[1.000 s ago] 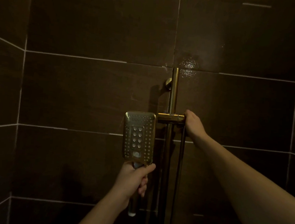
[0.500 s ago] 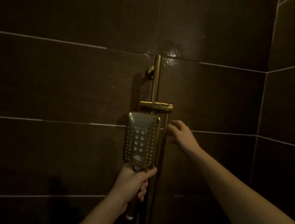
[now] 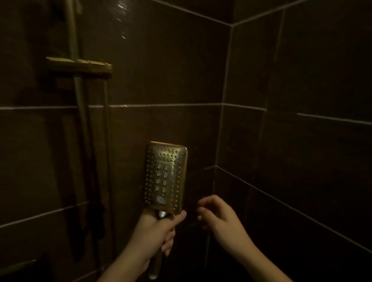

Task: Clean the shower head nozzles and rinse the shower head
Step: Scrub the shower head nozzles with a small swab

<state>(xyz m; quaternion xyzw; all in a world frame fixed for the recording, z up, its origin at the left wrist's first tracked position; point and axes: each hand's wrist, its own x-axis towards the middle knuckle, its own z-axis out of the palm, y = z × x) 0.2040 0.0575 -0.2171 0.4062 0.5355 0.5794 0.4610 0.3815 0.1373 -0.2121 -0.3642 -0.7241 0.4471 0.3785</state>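
Observation:
The rectangular gold shower head (image 3: 165,176) stands upright in front of the dark tiled wall, its nozzle face turned toward me, with rows of small holes and a centre panel of larger nozzles. My left hand (image 3: 156,232) grips its handle just below the head. To the right of the head my right hand (image 3: 218,216) hovers with fingers loosely curled and apart, holding nothing and a short gap away from the head.
A gold slide rail (image 3: 74,65) with its empty holder bracket (image 3: 79,66) runs down the wall at the left, and the hose (image 3: 103,156) hangs beside it. A dark-tiled wall corner (image 3: 221,121) rises at the right.
My right hand has left the holder bracket and dropped down beside the shower head. The view has swung right, so the rail now sits at the left and the head is clear of it.

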